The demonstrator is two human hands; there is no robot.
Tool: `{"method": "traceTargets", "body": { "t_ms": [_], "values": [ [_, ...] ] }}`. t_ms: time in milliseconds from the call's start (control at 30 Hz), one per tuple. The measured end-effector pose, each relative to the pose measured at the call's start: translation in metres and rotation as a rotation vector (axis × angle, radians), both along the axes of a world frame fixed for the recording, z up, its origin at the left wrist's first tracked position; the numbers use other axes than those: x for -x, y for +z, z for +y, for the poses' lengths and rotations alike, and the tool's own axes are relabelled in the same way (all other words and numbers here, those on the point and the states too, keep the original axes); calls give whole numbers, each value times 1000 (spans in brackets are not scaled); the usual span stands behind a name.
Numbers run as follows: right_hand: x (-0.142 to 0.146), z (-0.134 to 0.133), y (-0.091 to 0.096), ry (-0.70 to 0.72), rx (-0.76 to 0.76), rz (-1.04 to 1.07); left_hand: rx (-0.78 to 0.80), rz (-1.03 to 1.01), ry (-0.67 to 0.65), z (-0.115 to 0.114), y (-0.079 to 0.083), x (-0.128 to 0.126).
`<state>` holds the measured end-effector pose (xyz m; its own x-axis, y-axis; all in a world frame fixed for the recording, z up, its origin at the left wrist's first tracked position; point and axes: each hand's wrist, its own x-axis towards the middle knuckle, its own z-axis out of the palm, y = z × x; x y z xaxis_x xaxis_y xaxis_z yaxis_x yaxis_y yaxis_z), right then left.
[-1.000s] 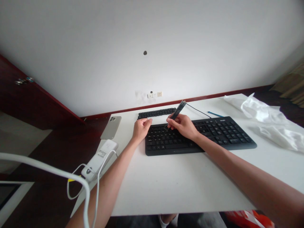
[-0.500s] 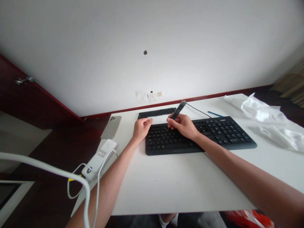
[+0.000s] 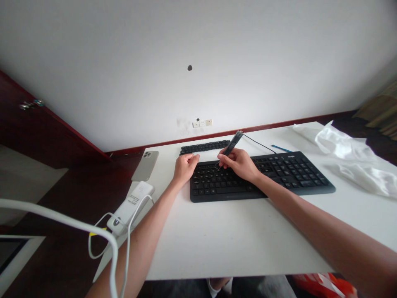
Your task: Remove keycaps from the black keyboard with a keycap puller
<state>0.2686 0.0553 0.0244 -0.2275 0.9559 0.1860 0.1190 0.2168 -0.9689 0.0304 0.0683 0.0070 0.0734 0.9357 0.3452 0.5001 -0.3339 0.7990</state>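
White table (image 3: 235, 244), black keyboard (image 3: 279, 174) (legends unreadable)

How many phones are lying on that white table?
1. A phone lies face down at the table's far left corner, left of the left hand. The white device nearer the camera looks like a power bank, not a phone.

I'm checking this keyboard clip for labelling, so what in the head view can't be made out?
- Tip of the dark tool in the right hand: too small to tell whether it touches a key of the keyboard.
- Left hand: curled at the keyboard's left end; its fingers hide anything it pinches.
- Key legends: too small to read.
- Row of black keycaps behind: too small to count.
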Motion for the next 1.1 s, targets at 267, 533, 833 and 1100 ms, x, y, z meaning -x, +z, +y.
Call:
{"method": "traceTargets", "body": {
  "t_ms": [267, 533, 833, 1100],
  "values": [
    [0, -1, 0, 3, 6, -4, 4, 10, -1, 0, 0, 0],
    [0, -1, 1, 2, 3, -6, -1, 21, -6, 1, -2, 1],
    [1, -1, 2, 4, -2, -21, 3, 26, -7, 2, -3, 1],
    [0, -1, 2, 3, 3, -12, 10, 17, -10, 0, -1, 1]
  ]
}}
